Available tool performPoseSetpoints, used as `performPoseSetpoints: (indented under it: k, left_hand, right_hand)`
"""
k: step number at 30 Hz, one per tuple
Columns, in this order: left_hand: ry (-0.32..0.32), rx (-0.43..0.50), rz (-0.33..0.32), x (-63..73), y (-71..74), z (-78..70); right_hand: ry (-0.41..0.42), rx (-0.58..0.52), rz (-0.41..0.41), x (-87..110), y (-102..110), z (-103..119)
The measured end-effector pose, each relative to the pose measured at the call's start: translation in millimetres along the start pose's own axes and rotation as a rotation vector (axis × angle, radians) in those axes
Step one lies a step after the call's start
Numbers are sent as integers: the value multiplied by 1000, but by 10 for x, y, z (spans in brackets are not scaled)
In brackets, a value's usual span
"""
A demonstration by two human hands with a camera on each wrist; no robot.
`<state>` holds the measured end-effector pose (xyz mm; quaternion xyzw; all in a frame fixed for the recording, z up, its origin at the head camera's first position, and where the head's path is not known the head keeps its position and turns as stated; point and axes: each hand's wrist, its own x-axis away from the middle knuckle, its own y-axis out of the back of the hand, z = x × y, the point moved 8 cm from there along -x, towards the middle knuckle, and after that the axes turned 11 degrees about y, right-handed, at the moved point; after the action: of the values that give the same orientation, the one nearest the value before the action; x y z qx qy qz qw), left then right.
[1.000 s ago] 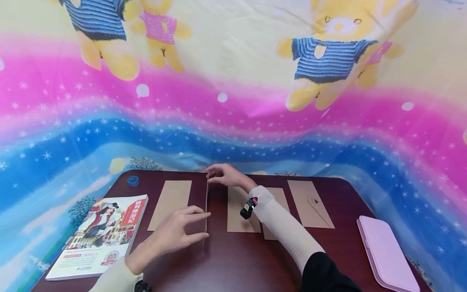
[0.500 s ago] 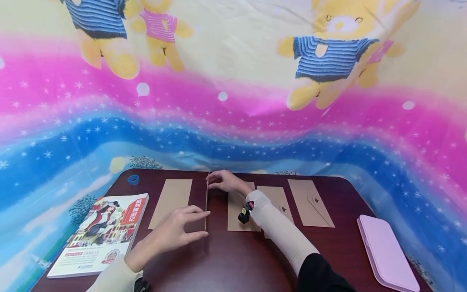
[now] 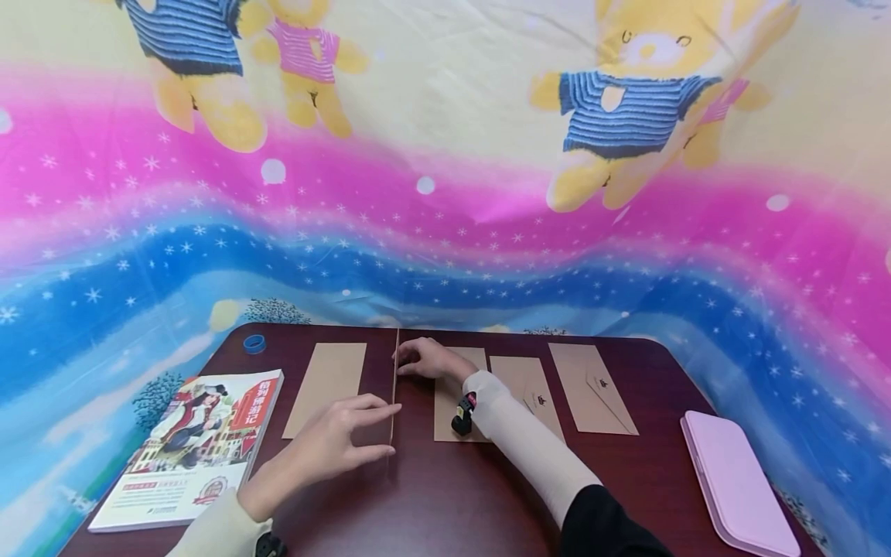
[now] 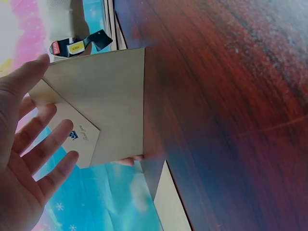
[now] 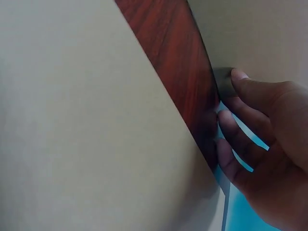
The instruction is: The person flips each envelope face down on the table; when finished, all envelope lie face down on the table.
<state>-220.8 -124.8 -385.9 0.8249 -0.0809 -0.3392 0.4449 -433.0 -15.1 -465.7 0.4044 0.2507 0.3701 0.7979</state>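
Observation:
A brown paper envelope (image 4: 115,101), its flap printed with a small crest, stands on edge between my hands, seen nearly edge-on in the head view. My left hand (image 3: 341,437) is at its near end, fingers spread and nearly straight on the flap side, thumb at the edge. At the far end my right hand (image 3: 428,360) pinches it; in the right wrist view the thumb (image 5: 250,89) lies on the plain face while curled fingers reach round the edge. Flat on the table (image 3: 418,503) lie brown envelopes, one (image 3: 327,387) on the left, several on the right, including one (image 3: 592,387) with its flap up.
A book (image 3: 195,449) with an illustrated cover lies at the left, a blue ring (image 3: 254,344) behind it. On the right is a pink case (image 3: 741,480). A patterned cloth (image 3: 445,193) with bears hangs right behind the table's back edge.
My right hand has slid slightly toward me along the upright envelope from its far top corner, uncovering more of the flat envelopes on the right. The left hand stays nearly still.

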Motion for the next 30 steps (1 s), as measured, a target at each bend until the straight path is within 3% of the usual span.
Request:
performPoseSetpoints:
  k: [11,22,30]
  left_hand:
    - [-61,-33,-3,-51,-45,-59]
    - [-149,-58,-98,17,118,-82]
    - [-136,-62,-131,36,192,-40]
  right_hand:
    - [-38,51,-3,69,67,-43]
    - [-9,14,-26,34,105,-1]
    - [-4,8,-32,78,184,-41]
